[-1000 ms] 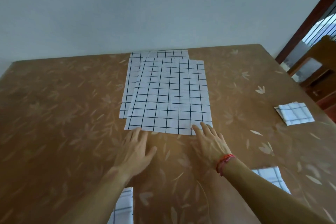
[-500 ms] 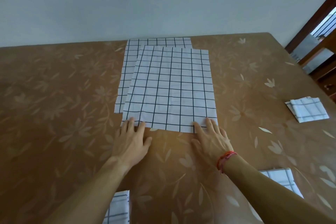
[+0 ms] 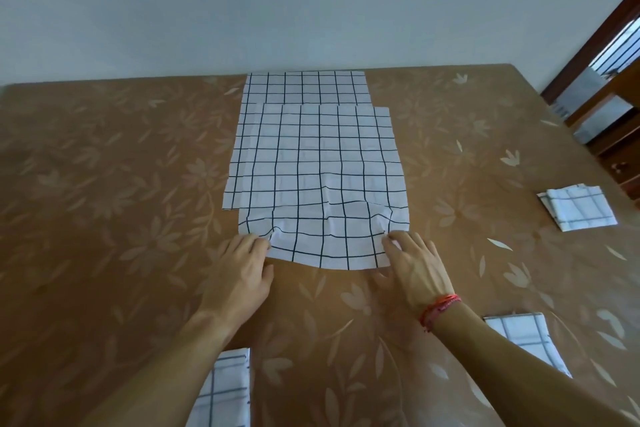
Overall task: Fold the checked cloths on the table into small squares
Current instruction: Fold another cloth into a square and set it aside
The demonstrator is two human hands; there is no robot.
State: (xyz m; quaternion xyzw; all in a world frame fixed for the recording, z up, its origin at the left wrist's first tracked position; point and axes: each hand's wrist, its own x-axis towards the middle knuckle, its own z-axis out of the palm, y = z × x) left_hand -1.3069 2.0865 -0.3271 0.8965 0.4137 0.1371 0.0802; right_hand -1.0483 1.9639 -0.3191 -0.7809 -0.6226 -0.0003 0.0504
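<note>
Two white cloths with a black check lie stacked in the middle of the brown floral table [image 3: 104,184]. The top cloth [image 3: 322,177] is wrinkled along its near edge. The lower cloth [image 3: 304,85] shows past it at the back and left. My left hand [image 3: 242,274] pinches the top cloth's near left corner. My right hand [image 3: 414,263] pinches its near right corner, fingers curled onto the fabric. The near edge bows toward me between the hands.
A folded checked square [image 3: 576,206] lies at the right of the table. Another folded cloth [image 3: 526,340] sits by my right forearm, and one [image 3: 223,392] under my left forearm at the near edge. A wooden door frame [image 3: 602,28] and furniture stand at the far right.
Both hands have gone from lying flat at the top cloth's near edge to pinching its corners. The cloth has slid toward me and wrinkled near my hands.
</note>
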